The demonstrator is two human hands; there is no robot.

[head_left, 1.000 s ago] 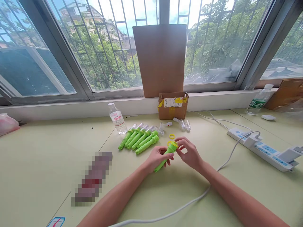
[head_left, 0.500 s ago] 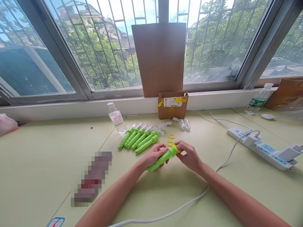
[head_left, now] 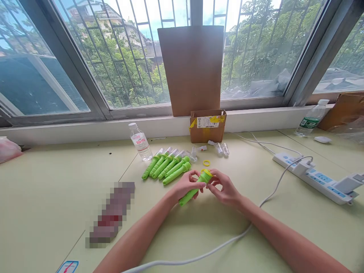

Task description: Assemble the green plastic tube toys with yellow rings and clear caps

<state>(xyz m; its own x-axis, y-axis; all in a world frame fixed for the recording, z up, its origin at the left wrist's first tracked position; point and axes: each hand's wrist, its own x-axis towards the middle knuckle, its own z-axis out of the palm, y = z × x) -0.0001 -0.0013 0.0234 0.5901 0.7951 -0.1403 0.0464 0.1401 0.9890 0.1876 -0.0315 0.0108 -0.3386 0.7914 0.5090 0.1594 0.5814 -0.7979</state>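
Observation:
My left hand [head_left: 192, 184] is wrapped round a green plastic tube [head_left: 187, 198] shaped like a small torch handle. The tube is tilted, with its wide collar up and to the right. A yellow ring [head_left: 208, 173] sits around that collar. My right hand [head_left: 224, 187] is closed at the collar, thumb and fingertips pressing its right side; part of the grip is hidden. Another yellow ring [head_left: 206, 163] lies on the table just beyond. To the left several similar green tubes [head_left: 176, 174] lie side by side, some with clear ends.
Clear plastic caps [head_left: 218, 149] and small white parts lie before a cardboard box [head_left: 207, 132]. A water bottle [head_left: 140, 142] stands left of it. A power strip [head_left: 315, 178] is at the right, and a white cable [head_left: 216, 250] crosses the table near my forearms. A blurred dark object [head_left: 110, 216] lies left.
The green tube's collar has tipped slightly left and towards me. My right thumb and fingers have shifted from the yellow ring's rim down along the collar's side.

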